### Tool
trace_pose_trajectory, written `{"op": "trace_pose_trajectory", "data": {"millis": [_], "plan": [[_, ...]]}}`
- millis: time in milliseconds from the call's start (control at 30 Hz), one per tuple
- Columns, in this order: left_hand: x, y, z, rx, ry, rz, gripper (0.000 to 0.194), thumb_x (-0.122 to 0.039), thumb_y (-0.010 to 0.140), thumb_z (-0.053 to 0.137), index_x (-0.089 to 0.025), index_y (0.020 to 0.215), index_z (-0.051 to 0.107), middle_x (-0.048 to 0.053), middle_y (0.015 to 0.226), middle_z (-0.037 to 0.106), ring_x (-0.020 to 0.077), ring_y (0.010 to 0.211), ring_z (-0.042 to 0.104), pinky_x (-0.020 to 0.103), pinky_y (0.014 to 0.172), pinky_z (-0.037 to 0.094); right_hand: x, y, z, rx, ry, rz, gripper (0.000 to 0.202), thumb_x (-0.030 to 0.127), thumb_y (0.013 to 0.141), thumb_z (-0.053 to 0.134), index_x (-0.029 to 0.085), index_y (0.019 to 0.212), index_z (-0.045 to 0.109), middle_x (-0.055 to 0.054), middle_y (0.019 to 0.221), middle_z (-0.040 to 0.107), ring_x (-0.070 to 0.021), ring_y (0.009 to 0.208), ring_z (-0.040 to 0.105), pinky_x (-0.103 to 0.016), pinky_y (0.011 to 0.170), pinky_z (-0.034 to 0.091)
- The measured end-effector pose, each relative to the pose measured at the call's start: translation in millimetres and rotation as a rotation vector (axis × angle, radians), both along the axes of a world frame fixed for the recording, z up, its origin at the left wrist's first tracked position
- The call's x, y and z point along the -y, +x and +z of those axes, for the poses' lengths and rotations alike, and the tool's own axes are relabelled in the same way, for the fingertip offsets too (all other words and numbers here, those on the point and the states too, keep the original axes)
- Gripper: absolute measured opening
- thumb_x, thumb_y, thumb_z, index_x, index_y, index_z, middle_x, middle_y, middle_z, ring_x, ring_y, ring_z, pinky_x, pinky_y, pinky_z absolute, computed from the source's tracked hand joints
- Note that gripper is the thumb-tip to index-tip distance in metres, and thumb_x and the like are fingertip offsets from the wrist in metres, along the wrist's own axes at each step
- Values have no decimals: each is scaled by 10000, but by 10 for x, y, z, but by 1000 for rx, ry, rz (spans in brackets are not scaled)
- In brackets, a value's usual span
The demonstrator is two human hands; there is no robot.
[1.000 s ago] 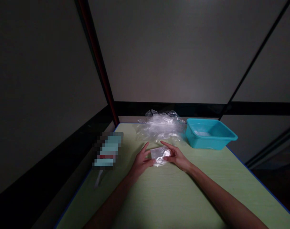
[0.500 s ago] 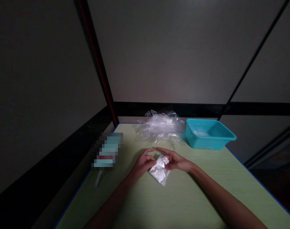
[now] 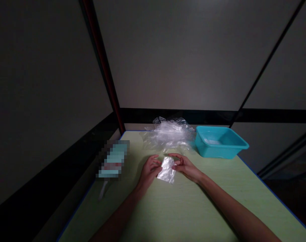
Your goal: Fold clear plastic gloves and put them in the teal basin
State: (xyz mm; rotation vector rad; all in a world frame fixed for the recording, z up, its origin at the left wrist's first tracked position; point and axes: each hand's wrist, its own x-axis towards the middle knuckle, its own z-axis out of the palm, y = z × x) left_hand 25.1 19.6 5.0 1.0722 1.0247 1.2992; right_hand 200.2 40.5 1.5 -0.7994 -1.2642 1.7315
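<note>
A small folded clear plastic bag [image 3: 167, 170], shiny and creased, is held up between my two hands over the table. My left hand [image 3: 150, 169] pinches its left edge between thumb and fingers, with the index finger stretched forward. On the opposite edge, my right hand [image 3: 186, 167] grips the plastic with its thumb on top and the index finger extended. Beyond my hands lies a loose pile of clear plastic bags [image 3: 170, 132].
At the back right of the pale green table [image 3: 193, 208] stands a turquoise plastic basin [image 3: 218, 152] with something whitish inside. Along the left edge is a blurred-out pale green object [image 3: 115, 158] with a strap [image 3: 102, 190]. Dark-banded walls close in behind and at left.
The folded bag has shifted slightly away from me and now looks flatter and more squared. Both hands have moved a little with it, and still grip its sides.
</note>
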Motion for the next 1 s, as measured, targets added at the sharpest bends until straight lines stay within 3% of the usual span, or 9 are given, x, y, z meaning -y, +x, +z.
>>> {"op": "trace_pose_trajectory", "data": {"millis": [200,333,433,533,633,733,800,900,1000], "plan": [[5,-22,-18,59,-26,55,280,-200,556,647,-160,821,564,29,790,582,158,758,545,231,634,411,-50,9,-5,49,140,-380,484,282,599,694,164,1030,507,40,584,585,-102,503,511,-238,540,393],[61,20,3,271,-205,-278,332,-337,646,576,-112,888,595,121,912,617,234,909,556,342,805,391,0,35,-18,296,534,-561,374,293,740,569,176,1089,499,-19,710,628,-158,665,577,-308,675,442],[79,22,3,547,-360,-465,418,-416,726,485,-90,968,582,137,994,598,232,1014,509,335,884,349,99,3,-22,528,983,-360,303,222,810,470,206,1109,512,-74,939,637,-187,871,578,-352,807,425],[63,-9,-22,610,-393,-408,363,-387,763,460,-92,922,599,98,837,622,194,836,565,292,783,411,184,-62,-1,670,1319,-62,329,162,834,402,222,1140,504,-76,1041,615,-178,997,533,-366,903,377],[44,-37,-43,632,-399,-339,257,-277,780,445,-106,877,610,49,705,603,135,658,557,246,678,431,228,-101,43,689,1420,57,417,113,815,368,205,1217,432,-79,1160,549,-173,1118,442,-388,977,297],[36,-52,-48,664,-387,-294,243,-190,771,419,-101,899,604,58,758,618,140,709,574,251,706,431,231,-89,71,562,1347,24,462,115,773,389,196,1227,412,-84,1250,465,-193,1169,381,-421,983,271],[36,-57,-46,649,-382,-298,269,-183,767,410,-90,939,594,81,839,631,174,816,583,281,769,419,207,-77,64,420,1155,-102,420,152,768,424,209,1183,451,-85,1265,441,-210,1168,375,-431,961,291],[40,-51,-30,584,-385,-345,331,-224,772,408,-87,1031,563,102,924,633,218,932,565,326,829,396,143,-93,15,163,672,-247,343,250,791,469,241,1133,480,-69,1258,436,-211,1142,397,-402,918,340],[52,-20,-12,539,-425,-386,355,-242,780,423,-94,1080,542,106,941,637,234,945,566,339,835,395,89,-152,-53,-35,180,-177,280,382,797,486,219,1014,553,-59,1047,568,-171,919,535,-317,784,421]]}}
